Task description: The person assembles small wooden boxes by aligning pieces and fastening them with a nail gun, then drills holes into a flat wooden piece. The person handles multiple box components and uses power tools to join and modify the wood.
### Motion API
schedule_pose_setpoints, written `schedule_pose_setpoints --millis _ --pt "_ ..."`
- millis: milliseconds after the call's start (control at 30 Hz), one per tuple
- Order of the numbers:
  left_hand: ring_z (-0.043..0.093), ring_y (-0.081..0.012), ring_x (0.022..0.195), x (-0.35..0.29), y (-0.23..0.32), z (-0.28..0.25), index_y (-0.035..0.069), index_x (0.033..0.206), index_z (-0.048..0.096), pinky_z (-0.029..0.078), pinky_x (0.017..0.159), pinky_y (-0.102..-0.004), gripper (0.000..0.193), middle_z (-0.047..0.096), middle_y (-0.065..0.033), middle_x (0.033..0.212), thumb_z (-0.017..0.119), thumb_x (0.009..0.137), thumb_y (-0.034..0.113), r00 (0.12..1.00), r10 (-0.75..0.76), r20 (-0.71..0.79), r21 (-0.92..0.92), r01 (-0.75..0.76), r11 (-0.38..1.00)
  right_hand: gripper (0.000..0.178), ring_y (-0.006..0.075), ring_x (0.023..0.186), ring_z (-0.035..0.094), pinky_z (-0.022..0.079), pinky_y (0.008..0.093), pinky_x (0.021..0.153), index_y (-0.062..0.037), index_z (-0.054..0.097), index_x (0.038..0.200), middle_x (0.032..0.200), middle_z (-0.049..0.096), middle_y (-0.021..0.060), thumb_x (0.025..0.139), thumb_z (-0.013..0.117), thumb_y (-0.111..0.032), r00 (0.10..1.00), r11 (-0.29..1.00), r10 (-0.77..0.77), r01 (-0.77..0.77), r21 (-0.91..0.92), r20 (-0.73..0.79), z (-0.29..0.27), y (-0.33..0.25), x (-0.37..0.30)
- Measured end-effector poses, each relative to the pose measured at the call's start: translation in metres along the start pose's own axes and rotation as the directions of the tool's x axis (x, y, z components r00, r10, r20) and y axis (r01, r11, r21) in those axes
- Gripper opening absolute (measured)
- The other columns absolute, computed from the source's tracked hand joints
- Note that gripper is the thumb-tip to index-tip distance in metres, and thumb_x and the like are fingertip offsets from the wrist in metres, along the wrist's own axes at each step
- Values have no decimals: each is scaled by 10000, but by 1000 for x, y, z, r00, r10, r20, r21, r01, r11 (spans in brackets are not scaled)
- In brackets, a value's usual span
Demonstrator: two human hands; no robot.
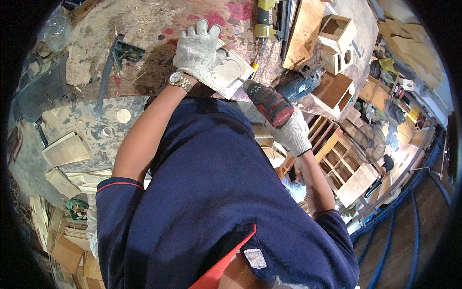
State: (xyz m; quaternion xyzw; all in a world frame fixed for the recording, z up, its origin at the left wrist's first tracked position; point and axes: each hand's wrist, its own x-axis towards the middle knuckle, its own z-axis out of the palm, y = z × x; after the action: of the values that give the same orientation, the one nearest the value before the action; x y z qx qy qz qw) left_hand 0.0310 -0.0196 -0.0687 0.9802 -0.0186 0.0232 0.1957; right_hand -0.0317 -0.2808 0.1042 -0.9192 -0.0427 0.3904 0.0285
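Observation:
My left hand [197, 50], in a knitted white glove, holds down a pale wooden panel [226, 72] on the workbench. Its thumb lies on the panel's face, and its fingers reach past the far edge. A round outline is marked on the panel. My right hand [291, 132], gloved too, is closed round the handle of a red and black cordless drill [269, 103]. The drill's chuck points at the panel's right edge; the bit's tip is too small to make out. Beyond the drill lies a blue power tool [301, 85].
A yellow-green power tool [263, 21] lies at the far side, beside a plywood board [304, 33]. Small wooden boxes [335, 29] stand at the right. Left of me are a dark square tool [127, 52] and thin wood sheets [67, 148]. A fan [370, 138] stands right.

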Motion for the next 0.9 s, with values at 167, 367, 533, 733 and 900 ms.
schedule_pose_setpoints --millis 167,367,533,733,900 --pt "633 -329 1023 -1 -2 2 164 1191 631 507 851 -489 588 576 -133 1140 652 860 650 1000 16 24 21 -16 1000 522 392 925 710 569 466 809 -65 712 1038 925 730 190 709 817 -457 999 1000 21 -20 -7 31 0 3 1" --pt "645 -327 1036 0 -1 3 167 1191 634 508 855 -500 609 585 -137 1176 653 851 672 1000 3 9 24 -3 1000 509 378 900 716 571 455 794 -73 716 1026 901 731 177 730 812 -475 1000 999 19 -18 -34 20 -2 1 1" --pt "646 -326 1050 1 1 -3 173 1219 622 508 861 -504 637 582 -136 1203 665 836 680 997 -11 75 37 8 999 493 366 873 721 574 444 774 -77 718 1018 879 733 169 734 808 -470 998 999 41 -43 29 57 -13 -8 0" --pt "635 -333 1050 1 2 -7 168 1236 610 511 865 -497 667 569 -136 1180 694 809 674 991 -5 131 53 -2 999 465 365 866 720 572 449 767 -79 714 999 883 734 173 708 812 -427 997 999 49 -48 -24 60 -22 -22 4" --pt "638 -330 1031 1 -1 -5 156 1224 616 511 850 -486 697 568 -134 1140 679 803 708 996 27 79 63 -32 997 463 376 878 717 572 460 775 -80 715 1006 884 729 187 683 822 -394 984 991 116 -107 -74 133 -31 -29 4"
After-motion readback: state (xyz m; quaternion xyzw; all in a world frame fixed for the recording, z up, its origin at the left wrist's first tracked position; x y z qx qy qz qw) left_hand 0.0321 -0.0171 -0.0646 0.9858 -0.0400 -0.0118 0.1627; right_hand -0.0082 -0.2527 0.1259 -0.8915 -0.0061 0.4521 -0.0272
